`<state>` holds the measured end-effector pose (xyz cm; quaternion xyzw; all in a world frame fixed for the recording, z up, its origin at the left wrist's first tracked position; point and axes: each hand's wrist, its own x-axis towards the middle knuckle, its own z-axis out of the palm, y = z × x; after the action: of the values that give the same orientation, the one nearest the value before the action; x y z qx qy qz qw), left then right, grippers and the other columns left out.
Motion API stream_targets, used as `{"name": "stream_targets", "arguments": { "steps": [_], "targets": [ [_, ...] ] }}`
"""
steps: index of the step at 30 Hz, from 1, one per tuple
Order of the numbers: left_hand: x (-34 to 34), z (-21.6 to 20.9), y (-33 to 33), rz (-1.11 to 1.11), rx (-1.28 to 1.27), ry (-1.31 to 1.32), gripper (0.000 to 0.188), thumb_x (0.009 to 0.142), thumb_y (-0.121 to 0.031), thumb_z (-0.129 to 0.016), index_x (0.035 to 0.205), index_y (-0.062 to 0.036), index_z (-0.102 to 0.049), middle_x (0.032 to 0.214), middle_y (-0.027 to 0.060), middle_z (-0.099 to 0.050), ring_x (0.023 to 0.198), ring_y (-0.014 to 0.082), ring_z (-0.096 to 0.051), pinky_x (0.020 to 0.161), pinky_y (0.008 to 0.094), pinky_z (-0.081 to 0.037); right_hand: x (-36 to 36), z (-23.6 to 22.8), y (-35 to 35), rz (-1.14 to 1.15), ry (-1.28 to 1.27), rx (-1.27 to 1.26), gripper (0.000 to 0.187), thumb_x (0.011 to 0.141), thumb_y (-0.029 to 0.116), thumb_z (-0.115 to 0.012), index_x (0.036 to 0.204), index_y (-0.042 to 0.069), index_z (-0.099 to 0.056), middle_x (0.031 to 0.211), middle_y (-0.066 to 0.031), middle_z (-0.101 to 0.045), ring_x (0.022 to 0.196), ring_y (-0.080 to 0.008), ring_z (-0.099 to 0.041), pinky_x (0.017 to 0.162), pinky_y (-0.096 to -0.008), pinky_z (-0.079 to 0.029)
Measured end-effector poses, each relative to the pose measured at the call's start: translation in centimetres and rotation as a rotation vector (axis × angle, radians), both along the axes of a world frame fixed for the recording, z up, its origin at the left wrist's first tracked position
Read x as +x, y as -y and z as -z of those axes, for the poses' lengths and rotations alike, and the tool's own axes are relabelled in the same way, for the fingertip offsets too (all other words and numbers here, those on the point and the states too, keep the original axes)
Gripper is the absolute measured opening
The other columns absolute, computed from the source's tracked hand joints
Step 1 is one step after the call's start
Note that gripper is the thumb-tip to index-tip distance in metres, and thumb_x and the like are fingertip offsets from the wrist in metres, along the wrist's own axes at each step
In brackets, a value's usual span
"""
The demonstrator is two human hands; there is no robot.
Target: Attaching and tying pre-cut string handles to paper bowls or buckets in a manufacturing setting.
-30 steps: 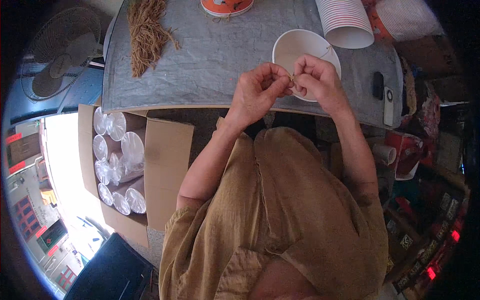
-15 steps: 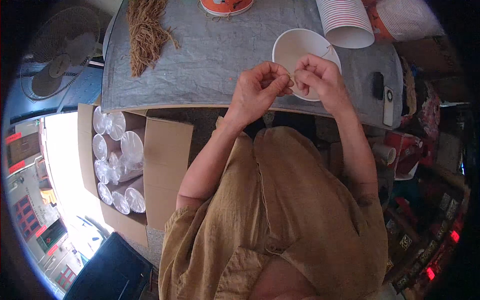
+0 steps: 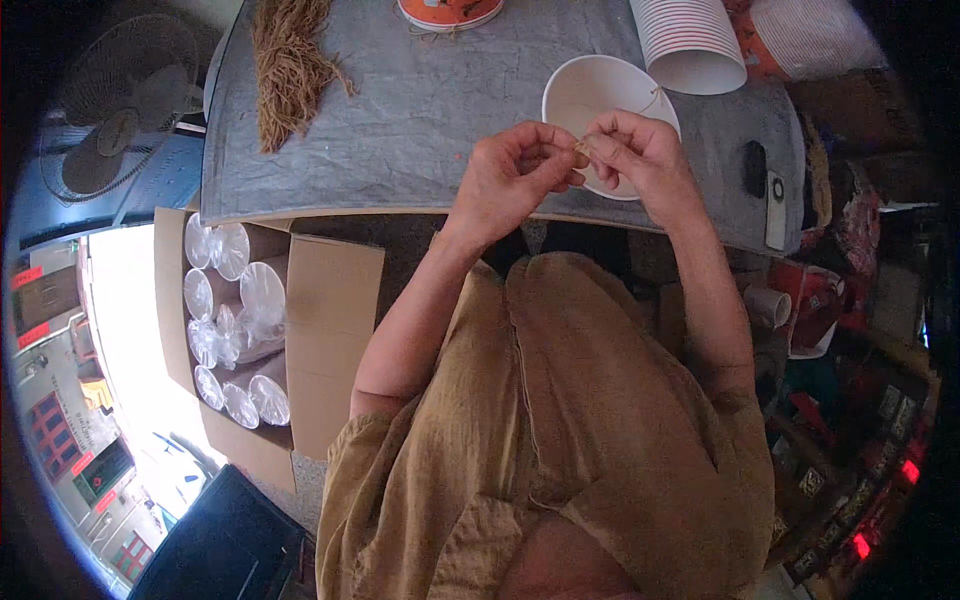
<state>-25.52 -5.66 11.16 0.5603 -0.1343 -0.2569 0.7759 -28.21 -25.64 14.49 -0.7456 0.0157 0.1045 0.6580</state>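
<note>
Both my hands meet over the near rim of a white paper bucket (image 3: 563, 92), which lies with its mouth toward me. My left hand (image 3: 510, 182) is closed in a pinch on a thin tan string (image 3: 582, 147). Fingertips of my right hand (image 3: 645, 158) pinch the same string just beside it. Another bit of string shows at the bucket's upper right rim, and my right hand covers part of the bucket's mouth. A bundle of brown strings (image 3: 290, 85) lies at the table's far left.
An orange bucket (image 3: 450, 14) stands at the table's far edge. Stacked white buckets (image 3: 695, 45) lie at the far right, near a dark object (image 3: 755, 168) and a pale device (image 3: 776, 212). Below the table's left, a cardboard box (image 3: 335, 340) holds wrapped stacks. A fan (image 3: 110, 140) stands at left.
My fingertips have drawn closer together on the string, with the right hand shifting slightly left. The bucket and the other things keep their places, apart from a slight shift of the view.
</note>
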Motion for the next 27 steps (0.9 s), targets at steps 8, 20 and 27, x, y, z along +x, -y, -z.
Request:
{"name": "stream_targets", "arguments": {
  "steps": [8, 20, 27],
  "targets": [
    [-0.2, -0.8, 0.2, -0.046, 0.112, 0.110, 0.012, 0.096, -0.008, -0.064, 0.102, 0.0032, -0.065, 0.091, 0.0082, -0.073, 0.083, 0.0129, -0.071, 0.073, 0.0246, -0.057, 0.1, -0.1, -0.2, -0.012, 0.015, 0.057, 0.014, 0.097, 0.015, -0.064, 0.093, 0.002, -0.064, 0.074, 0.0015, -0.059, 0.062, -0.0052, -0.052, 0.057, -0.0207, -0.044],
    [-0.1, -0.6, -0.2, -0.019, 0.073, 0.044, 0.015, 0.098, -0.012, -0.064, 0.101, 0.0024, -0.064, 0.091, 0.0082, -0.072, 0.083, 0.0138, -0.071, 0.074, 0.0260, -0.057, 0.0, -1.1, 0.0, -0.024, -0.025, -0.006, 0.016, 0.097, 0.016, -0.060, 0.095, 0.001, -0.064, 0.076, -0.0009, -0.061, 0.063, -0.0059, -0.054, 0.057, -0.0208, -0.044],
    [-0.2, -0.8, -0.2, 0.007, 0.081, 0.056, 0.015, 0.099, -0.012, -0.064, 0.102, 0.0035, -0.063, 0.091, 0.0080, -0.072, 0.084, 0.0128, -0.070, 0.074, 0.0256, -0.057, -0.1, -0.3, 0.1, -0.068, 0.002, 0.036, 0.017, 0.097, 0.018, -0.059, 0.095, 0.002, -0.063, 0.074, -0.0010, -0.061, 0.062, -0.0061, -0.054, 0.056, -0.0210, -0.044]
  ]
}}
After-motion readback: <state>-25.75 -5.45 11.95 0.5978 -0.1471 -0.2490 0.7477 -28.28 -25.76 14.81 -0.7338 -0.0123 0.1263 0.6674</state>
